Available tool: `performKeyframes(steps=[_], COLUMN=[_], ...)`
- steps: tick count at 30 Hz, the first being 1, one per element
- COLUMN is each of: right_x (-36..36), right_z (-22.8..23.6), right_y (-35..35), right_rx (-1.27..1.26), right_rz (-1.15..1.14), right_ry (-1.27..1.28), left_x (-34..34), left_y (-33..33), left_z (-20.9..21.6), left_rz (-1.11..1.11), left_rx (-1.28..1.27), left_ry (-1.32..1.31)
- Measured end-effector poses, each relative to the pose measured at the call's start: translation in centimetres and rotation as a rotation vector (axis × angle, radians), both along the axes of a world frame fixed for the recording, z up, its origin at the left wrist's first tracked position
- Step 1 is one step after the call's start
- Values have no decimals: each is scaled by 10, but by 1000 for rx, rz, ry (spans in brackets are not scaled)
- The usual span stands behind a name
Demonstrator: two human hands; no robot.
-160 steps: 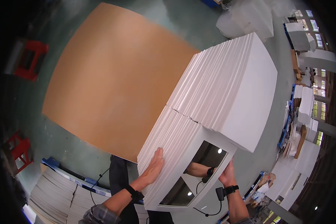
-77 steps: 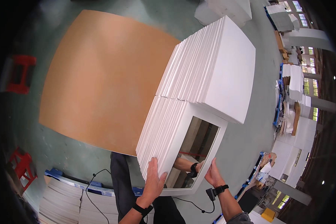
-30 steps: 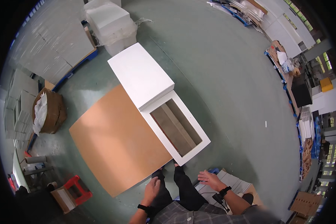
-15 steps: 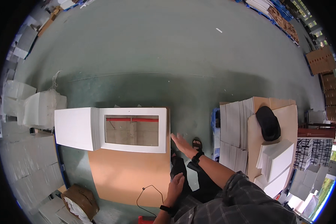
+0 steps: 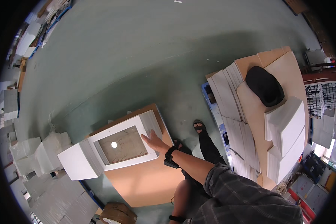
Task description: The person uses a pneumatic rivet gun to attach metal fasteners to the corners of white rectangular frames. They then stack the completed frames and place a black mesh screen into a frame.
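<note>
A white frame (image 5: 127, 165) around a reflecting glass pane (image 5: 119, 147) lies on a low pile topped with a tan board (image 5: 134, 186). My right hand (image 5: 156, 143) is at the frame's right end, fingers stretched out and nothing in them; whether they touch it I cannot tell. Stacked white panels (image 5: 80, 160) adjoin the frame's left end, and more white layered edges (image 5: 151, 121) show at its right. My left hand (image 5: 182, 192) is low beside my leg, smeared by motion, its fingers not readable.
On the right, a blue pallet (image 5: 215, 112) carries stacked white boards (image 5: 227, 89), a black cap (image 5: 265, 86) and white panels (image 5: 287, 127). A brown carton (image 5: 117, 213) and plastic-wrapped stacks (image 5: 63, 198) stand at lower left. Grey floor (image 5: 130, 48) stretches ahead.
My view has swung right, so the pallets appear tilted. My right hand has come over to the frame's right end. My left hand has moved and is blurred.
</note>
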State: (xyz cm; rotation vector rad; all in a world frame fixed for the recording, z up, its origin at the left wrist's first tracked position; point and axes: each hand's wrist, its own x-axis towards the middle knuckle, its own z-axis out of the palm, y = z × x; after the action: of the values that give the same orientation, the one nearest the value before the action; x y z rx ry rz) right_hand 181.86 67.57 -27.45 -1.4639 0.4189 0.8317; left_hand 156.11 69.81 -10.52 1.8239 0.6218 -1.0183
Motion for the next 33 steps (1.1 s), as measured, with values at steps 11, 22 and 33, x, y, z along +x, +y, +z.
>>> performKeyframes(steps=[11,22,33], right_x=[-132,-323,-329], right_z=[141,321,301], right_y=[-211,-481,-564], right_rx=[-157,-1291,-975], right_rz=[-8,-894,-776], right_ry=[-203,-426,-365], left_x=[65,124,113], left_y=[-68,-307,-498], left_z=[24,104,94], left_rz=[-87,-702,-808], left_rx=[-236,-515,-371], left_ry=[-56,-923,-1134])
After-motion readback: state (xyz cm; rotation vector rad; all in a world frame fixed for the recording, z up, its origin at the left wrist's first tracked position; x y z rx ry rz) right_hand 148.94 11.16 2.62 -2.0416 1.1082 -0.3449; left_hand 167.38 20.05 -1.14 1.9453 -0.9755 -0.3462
